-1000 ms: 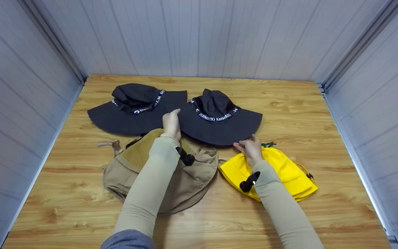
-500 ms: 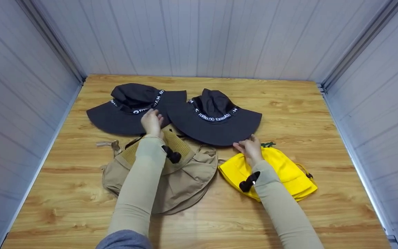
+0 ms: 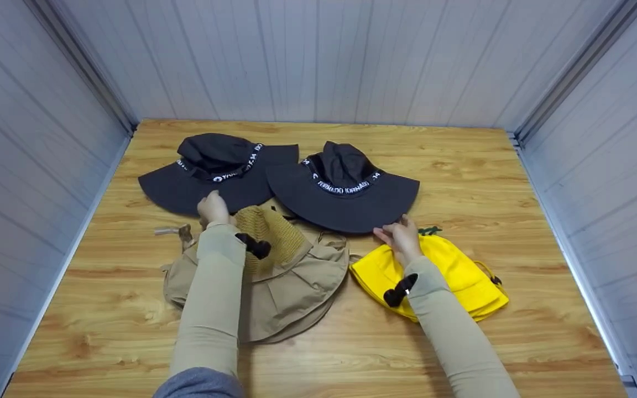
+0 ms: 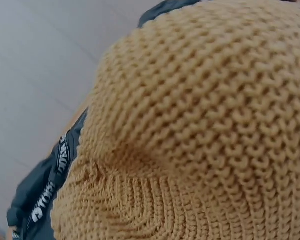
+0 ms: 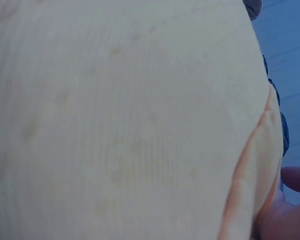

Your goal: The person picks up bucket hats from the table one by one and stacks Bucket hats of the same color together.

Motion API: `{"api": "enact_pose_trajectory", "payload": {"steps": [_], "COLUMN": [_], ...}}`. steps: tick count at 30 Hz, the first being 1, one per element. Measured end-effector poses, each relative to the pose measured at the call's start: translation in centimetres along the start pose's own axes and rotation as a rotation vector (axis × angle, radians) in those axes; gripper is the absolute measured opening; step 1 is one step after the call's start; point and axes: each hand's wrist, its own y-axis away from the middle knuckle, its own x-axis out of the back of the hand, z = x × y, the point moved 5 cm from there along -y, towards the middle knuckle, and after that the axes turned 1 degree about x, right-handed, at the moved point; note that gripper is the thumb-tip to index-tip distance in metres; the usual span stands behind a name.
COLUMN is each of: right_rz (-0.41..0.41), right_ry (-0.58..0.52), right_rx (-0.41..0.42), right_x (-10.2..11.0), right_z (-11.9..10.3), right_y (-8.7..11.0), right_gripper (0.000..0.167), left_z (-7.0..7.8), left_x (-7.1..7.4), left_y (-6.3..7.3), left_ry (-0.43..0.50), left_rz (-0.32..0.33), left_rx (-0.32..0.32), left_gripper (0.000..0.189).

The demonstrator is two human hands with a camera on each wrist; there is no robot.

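Two dark wide-brimmed hats with lettered bands lie side by side in the head view, the right hat [image 3: 340, 209] overlapping the left hat [image 3: 183, 185]. My right hand [image 3: 400, 237] pinches the right hat's front brim edge; a fingertip [image 5: 296, 180] shows at the border of the right wrist view. My left hand [image 3: 214, 209] is at the left hat's front brim, its fingers mostly hidden. Below it lies a tan hat [image 3: 296, 298] with a mustard knit crown [image 3: 266, 235]; whether the knit is separate is unclear. The knit fills most of the left wrist view.
A yellow hat [image 3: 459, 276] with a green tip and a cord lies under my right wrist. A tan strap [image 3: 184, 235] sticks out left of the tan hat. Panelled walls [image 3: 318, 61] enclose the wooden tabletop [image 3: 523, 221] at the back and sides.
My left hand has left the right dark hat's brim and moved left and slightly nearer, to the left dark hat's front brim. My right hand has stayed in place.
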Motion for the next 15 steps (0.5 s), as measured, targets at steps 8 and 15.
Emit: {"api": "enact_pose_trajectory", "payload": {"steps": [8,15], "right_rz": [0.012,0.009], "right_ry": [-0.017,-0.013], "right_rx": [-0.004,0.012], "right_x": [0.2,0.1], "right_z": [0.1,0.1], "right_y": [-0.1,-0.1], "right_gripper": [0.082,0.082], "left_z": [-0.4,-0.8], "left_x": [-0.3,-0.1], "left_y": [-1.4,-0.4], "left_ry": [0.478,0.699], "left_rz": [-0.044,-0.159], "left_rx": [0.054,0.151], "left_gripper": [0.055,0.070]}}
